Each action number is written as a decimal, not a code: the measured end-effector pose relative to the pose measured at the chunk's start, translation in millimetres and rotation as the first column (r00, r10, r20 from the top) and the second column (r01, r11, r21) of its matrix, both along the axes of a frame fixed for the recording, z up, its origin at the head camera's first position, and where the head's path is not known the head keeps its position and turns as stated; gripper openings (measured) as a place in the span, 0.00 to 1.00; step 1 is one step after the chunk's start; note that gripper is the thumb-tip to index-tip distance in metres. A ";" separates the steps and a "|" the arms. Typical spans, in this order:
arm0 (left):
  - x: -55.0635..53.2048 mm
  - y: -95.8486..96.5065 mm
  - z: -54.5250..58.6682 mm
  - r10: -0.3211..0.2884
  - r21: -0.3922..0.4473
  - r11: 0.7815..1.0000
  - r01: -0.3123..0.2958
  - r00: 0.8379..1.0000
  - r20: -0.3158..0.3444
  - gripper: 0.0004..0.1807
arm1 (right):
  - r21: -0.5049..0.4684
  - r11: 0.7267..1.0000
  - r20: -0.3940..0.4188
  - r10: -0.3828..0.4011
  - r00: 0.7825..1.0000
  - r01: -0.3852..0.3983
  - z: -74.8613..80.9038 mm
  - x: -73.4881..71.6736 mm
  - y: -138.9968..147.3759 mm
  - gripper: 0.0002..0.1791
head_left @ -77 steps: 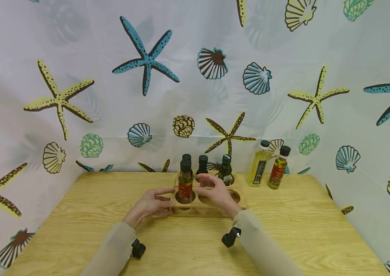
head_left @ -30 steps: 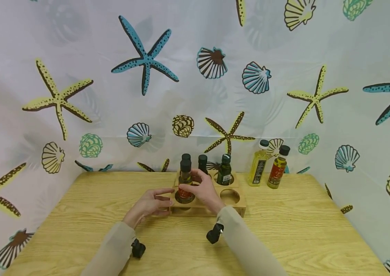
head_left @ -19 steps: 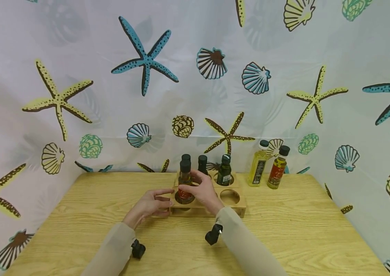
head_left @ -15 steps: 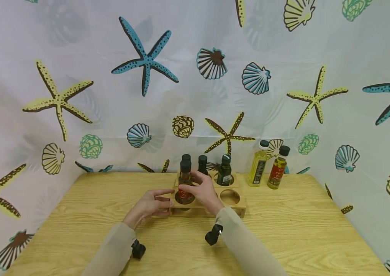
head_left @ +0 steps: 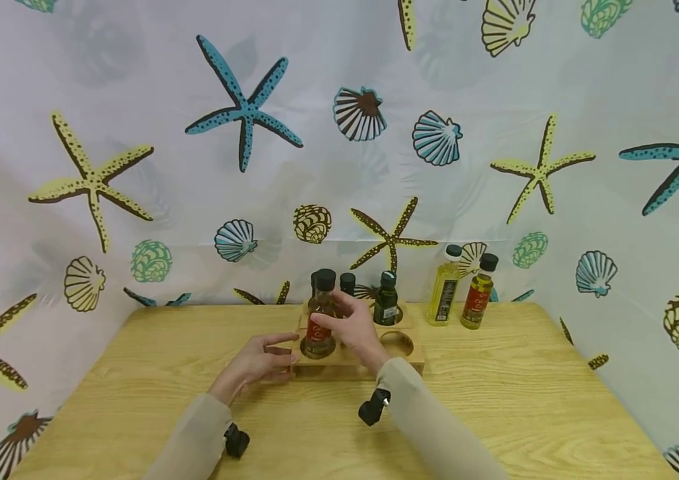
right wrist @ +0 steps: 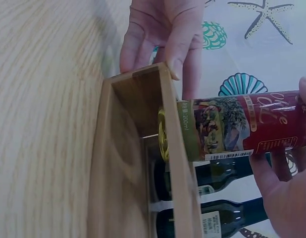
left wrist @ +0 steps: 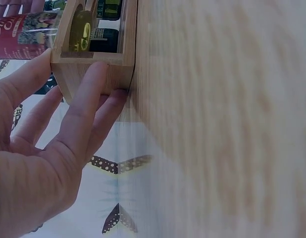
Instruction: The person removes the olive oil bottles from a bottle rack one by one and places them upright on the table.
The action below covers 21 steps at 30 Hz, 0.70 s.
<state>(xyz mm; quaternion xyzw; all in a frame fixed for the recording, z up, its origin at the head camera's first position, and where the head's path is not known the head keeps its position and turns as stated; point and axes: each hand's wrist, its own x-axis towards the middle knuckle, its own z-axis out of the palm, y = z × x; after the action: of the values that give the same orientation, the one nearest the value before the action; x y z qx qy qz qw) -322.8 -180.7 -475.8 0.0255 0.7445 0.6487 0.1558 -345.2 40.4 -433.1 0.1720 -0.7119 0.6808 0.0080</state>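
My right hand point(head_left: 357, 331) grips a small olive oil bottle point(head_left: 318, 327) with a red label and black cap. The bottle stands upright in the front-left hole of a wooden bottle rack point(head_left: 354, 371). In the right wrist view its base pokes just below the rack's top board point(right wrist: 175, 148). At the rack's left end, my left hand point(head_left: 254, 363) rests nearly straight fingers against the wood; the left wrist view shows the fingertips point(left wrist: 96, 72) touching the end block. Dark green bottles point(head_left: 385, 303) occupy the rack's back row, partly hidden by my right hand.
Right of the rack stand a clear bottle of yellow oil point(head_left: 445, 290) and another red-labelled oil bottle point(head_left: 479, 293). The rack's front-right hole point(head_left: 396, 343) has no bottle in it. A patterned curtain point(head_left: 291, 147) hangs behind the wooden table point(head_left: 489, 380).
My right hand moved left from the rack's middle and took hold of the red-labelled bottle, which now sits higher in its hole. My left hand stays at the rack's end. The head view shifted slightly.
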 end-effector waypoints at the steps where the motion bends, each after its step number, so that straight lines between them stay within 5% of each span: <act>1: 0.8 -0.6 -0.6 -0.002 0.001 1.000 0.002 1.000 0.001 0.31 | 0.002 1.000 -0.006 -0.001 1.000 0.001 1.1 1.0 0.6 0.27; 21: 0.3 -4.4 -1.6 -0.019 0.005 1.000 0.019 1.000 -0.018 0.32 | -0.081 0.996 -0.045 -0.051 0.998 0.047 23.5 1.7 44.4 0.26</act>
<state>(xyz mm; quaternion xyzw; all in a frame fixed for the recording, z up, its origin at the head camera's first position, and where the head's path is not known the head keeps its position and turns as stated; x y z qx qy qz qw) -322.5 -185.1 -477.3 0.0387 0.7439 0.6489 0.1551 -343.5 84.8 -409.6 0.1699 -0.6876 0.7043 0.0480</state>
